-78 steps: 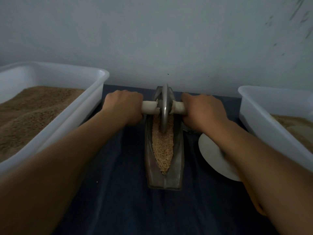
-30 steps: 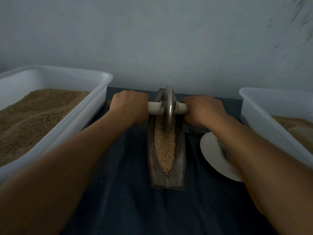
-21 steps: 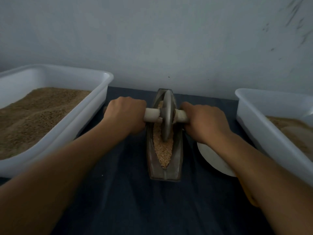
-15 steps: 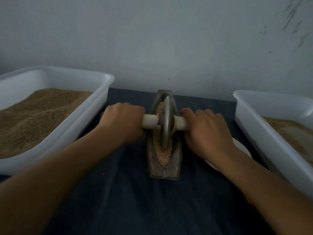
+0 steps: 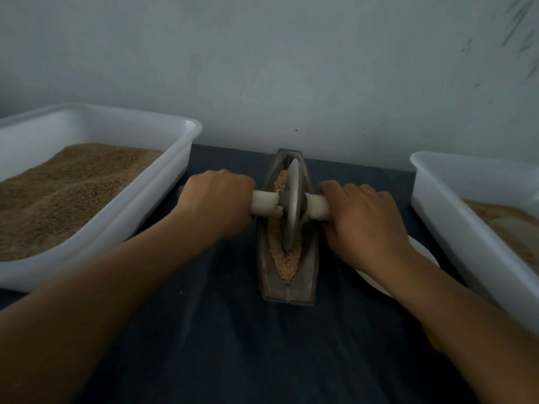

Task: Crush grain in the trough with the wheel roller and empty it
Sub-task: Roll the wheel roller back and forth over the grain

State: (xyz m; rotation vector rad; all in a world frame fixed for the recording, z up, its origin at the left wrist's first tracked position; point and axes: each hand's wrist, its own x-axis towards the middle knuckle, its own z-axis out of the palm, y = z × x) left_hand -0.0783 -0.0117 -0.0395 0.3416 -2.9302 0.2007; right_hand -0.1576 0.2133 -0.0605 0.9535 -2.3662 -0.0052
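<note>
Both hands, left hand [image 5: 217,199] and right hand [image 5: 364,220], grip the wheel roller [image 5: 290,204] handles tight mid-trough [image 5: 287,290], tubs [image 5: 116,225] flanking close.

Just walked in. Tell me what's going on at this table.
A person is crushing tan grain in a narrow boat-shaped metal trough on a dark blue cloth. The left hand and right hand each grip one end of the pale handle through a metal wheel roller, which stands in the grain mid-trough. White plastic tubs of grain sit either side. The trough isn't emptied yet.
</note>
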